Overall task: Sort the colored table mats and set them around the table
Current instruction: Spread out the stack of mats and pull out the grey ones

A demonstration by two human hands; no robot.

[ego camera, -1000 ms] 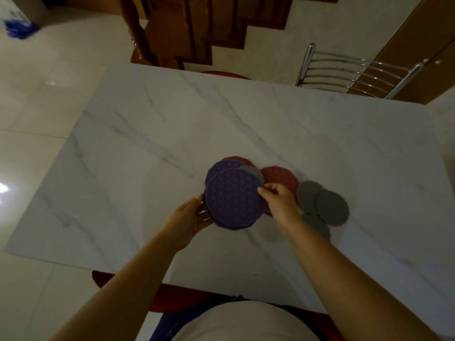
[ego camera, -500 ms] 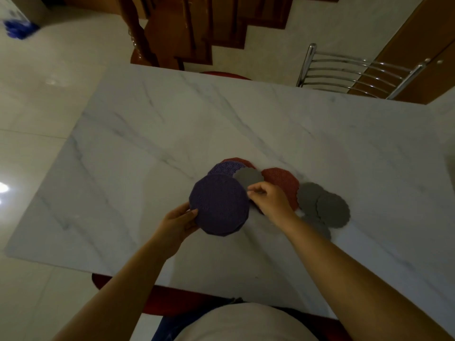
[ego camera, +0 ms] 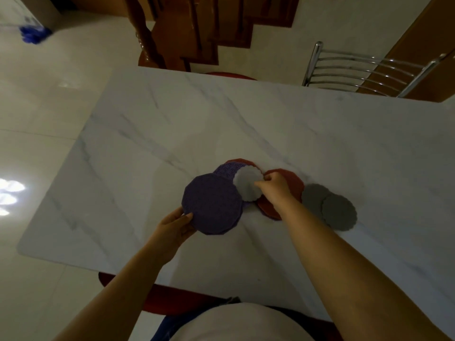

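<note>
Sorting is in hand; no mat has yet been set at a place around the white marble desk (ego camera: 152, 134). The left hand (ego camera: 173, 230) holds a large purple mat (ego camera: 212, 203) by its near-left edge, thumb on top and fingers closed beneath it, the mat raised slightly toward the person. The right hand (ego camera: 277, 187) has its fingers pinched on the edge of a small pale grey scalloped mat (ego camera: 247, 187), which is tilted up off the heap. Under and beside these lie a second purple mat (ego camera: 225, 169), a red mat (ego camera: 294, 184) beneath the right wrist, and another red edge (ego camera: 242, 161) at the far side. Two darker grey scalloped mats (ego camera: 338, 211) overlap just to the right; a third may lie under them, but the shadow prevents confirmation. Judgement: the next move calls for carrying the pale mat across to the grey group, then freeing the remaining purple mat to join the held one.
</note>
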